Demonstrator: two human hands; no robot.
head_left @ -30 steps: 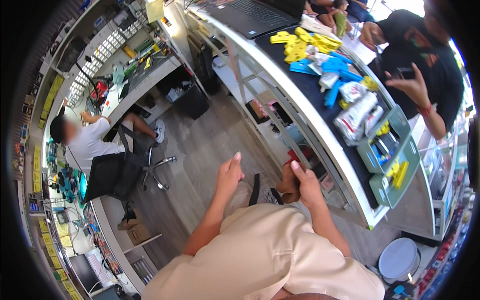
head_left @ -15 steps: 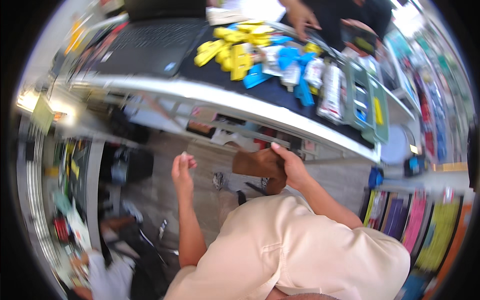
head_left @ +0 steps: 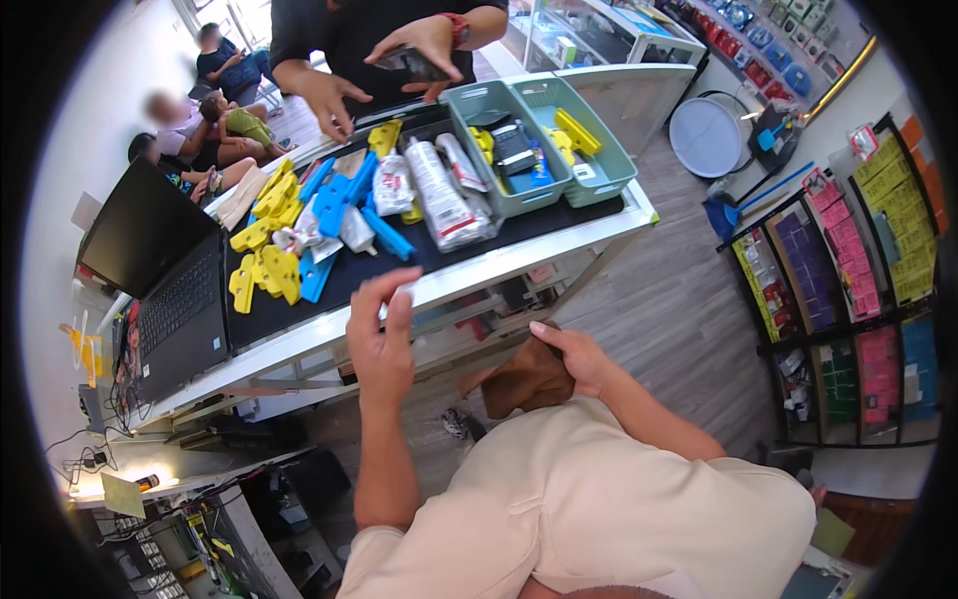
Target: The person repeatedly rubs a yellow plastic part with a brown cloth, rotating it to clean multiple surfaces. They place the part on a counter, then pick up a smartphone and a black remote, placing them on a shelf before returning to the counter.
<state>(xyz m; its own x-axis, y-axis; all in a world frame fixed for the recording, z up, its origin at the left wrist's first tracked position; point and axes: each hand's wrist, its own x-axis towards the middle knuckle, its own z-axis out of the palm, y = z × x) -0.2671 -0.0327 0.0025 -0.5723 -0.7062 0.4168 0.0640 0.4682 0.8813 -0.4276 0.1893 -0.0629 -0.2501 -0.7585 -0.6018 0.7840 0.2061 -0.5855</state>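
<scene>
My right hand point(head_left: 576, 357) is closed on a limp brown cloth point(head_left: 529, 379), thumb on top, and the cloth hangs in front of my shirt. My left hand point(head_left: 383, 344) is raised before the table's near edge, its fingers loosely bent, a gap showing between thumb and forefinger. Nothing is visible in it. Beyond it on the table's dark mat lie several yellow plastic pieces point(head_left: 277, 272), blue plastic pieces point(head_left: 344, 196) and white tubes point(head_left: 394, 185). A large tube in clear wrapping point(head_left: 442, 195) rests beside a green basket point(head_left: 519, 205).
Across the white-edged table point(head_left: 459, 285), another person's hand point(head_left: 424, 50) holds a phone-like dark object; their other hand point(head_left: 329, 98) hovers over the pieces. An open laptop point(head_left: 175, 290) stands at left. A second basket point(head_left: 609, 165) and a display rack point(head_left: 838, 270) are to the right.
My view has turned, so the table now slants and shows more fully. My left hand has risen toward the table edge and its fingers have parted. The cloth stays in my right hand.
</scene>
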